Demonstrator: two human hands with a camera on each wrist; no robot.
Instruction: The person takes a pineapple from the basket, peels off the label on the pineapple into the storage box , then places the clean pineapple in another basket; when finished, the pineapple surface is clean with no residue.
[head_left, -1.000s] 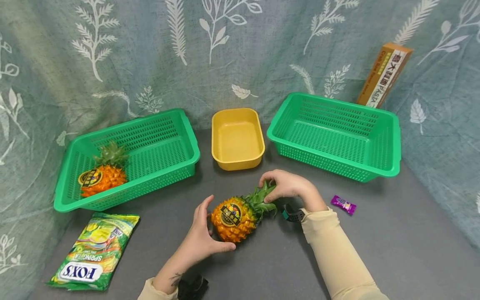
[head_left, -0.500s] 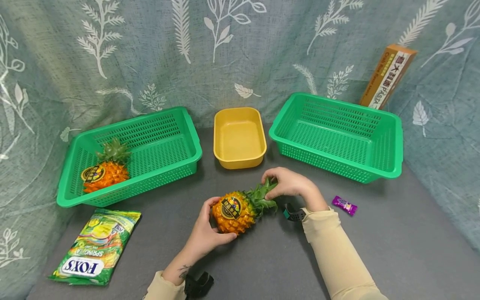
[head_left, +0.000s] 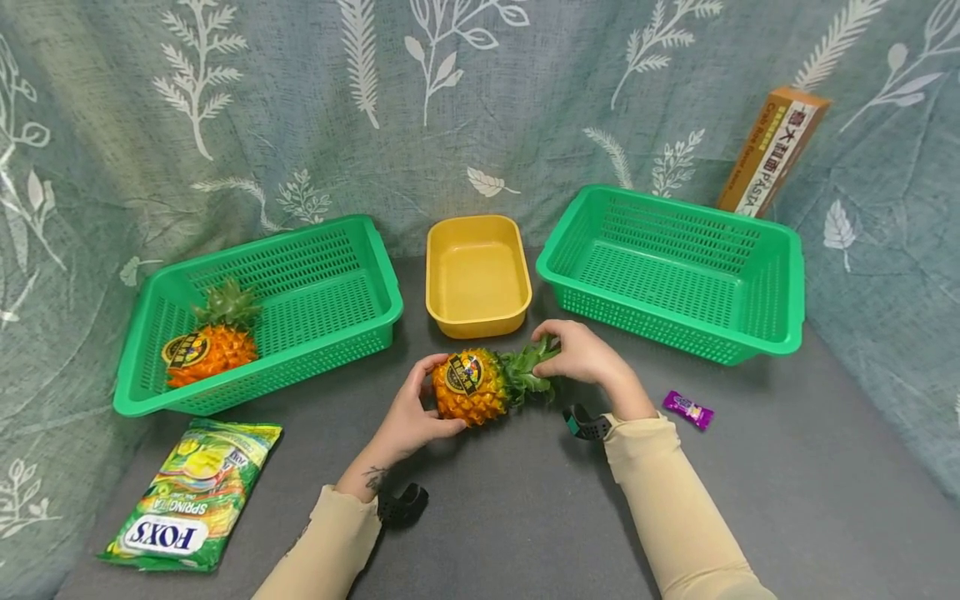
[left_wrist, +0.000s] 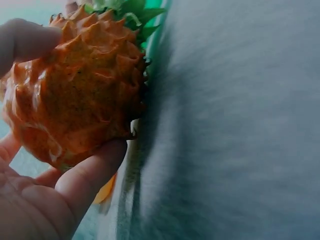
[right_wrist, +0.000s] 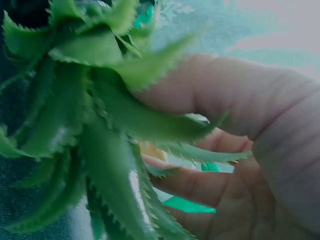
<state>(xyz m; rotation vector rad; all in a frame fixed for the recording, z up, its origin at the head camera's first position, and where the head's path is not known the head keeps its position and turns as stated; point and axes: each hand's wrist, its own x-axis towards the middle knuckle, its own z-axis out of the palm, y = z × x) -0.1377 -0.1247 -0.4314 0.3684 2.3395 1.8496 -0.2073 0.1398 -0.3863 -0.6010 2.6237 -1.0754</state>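
Gray tabletop (head_left: 510, 517) is underlying a pineapple (head_left: 471, 402). Left hand (head_left: 408, 410) is widely gripping it, right hand (head_left: 583, 357) pinching its crown (head_left: 521, 375); uneven tugging risks tearing leaves (right_wrist: 117, 165).

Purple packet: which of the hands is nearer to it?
Right. The right hand grips the leaves left of the packet; the left hand, farther left, holds the pineapple.

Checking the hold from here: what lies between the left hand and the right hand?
The head view shows a pineapple there: the left hand grips its orange body, the right hand pinches its green leaves.
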